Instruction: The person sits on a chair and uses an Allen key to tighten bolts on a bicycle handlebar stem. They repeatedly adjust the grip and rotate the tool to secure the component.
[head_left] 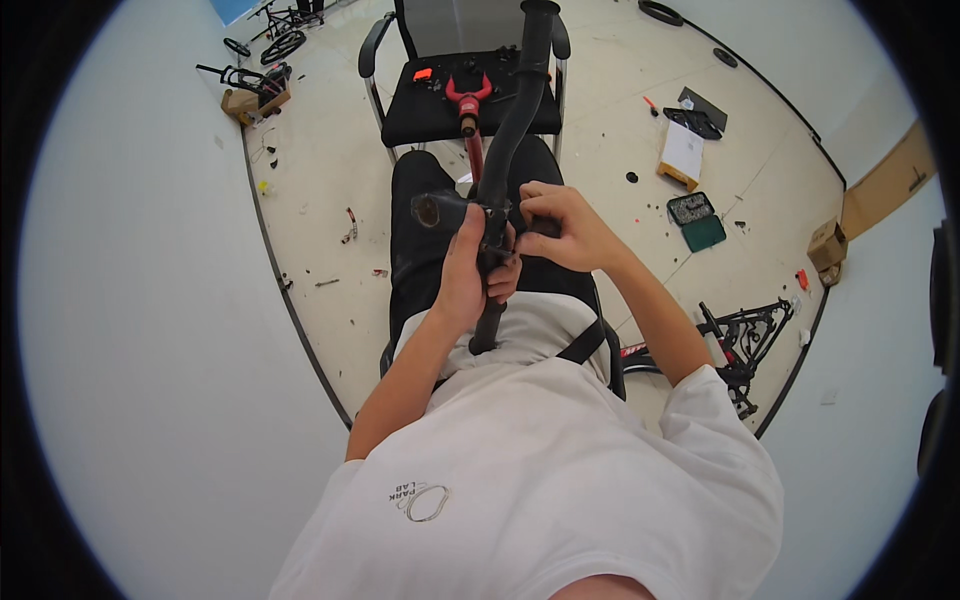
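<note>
A black bicycle handlebar stands lengthwise in front of me, its near end against my shirt and its far end above the chair. A black stem is attached at its middle and points left, its round opening showing. My left hand is closed around the handlebar and stem clamp, the thumb lying along the stem. Just right of the clamp, my right hand is closed with curled fingers. Something dark shows between those fingers, too hidden to name.
Facing me is a black chair bearing a red forked part and small pieces. On the right floor lie a green case, a white-topped box and a black bicycle frame. Bike parts lie far left.
</note>
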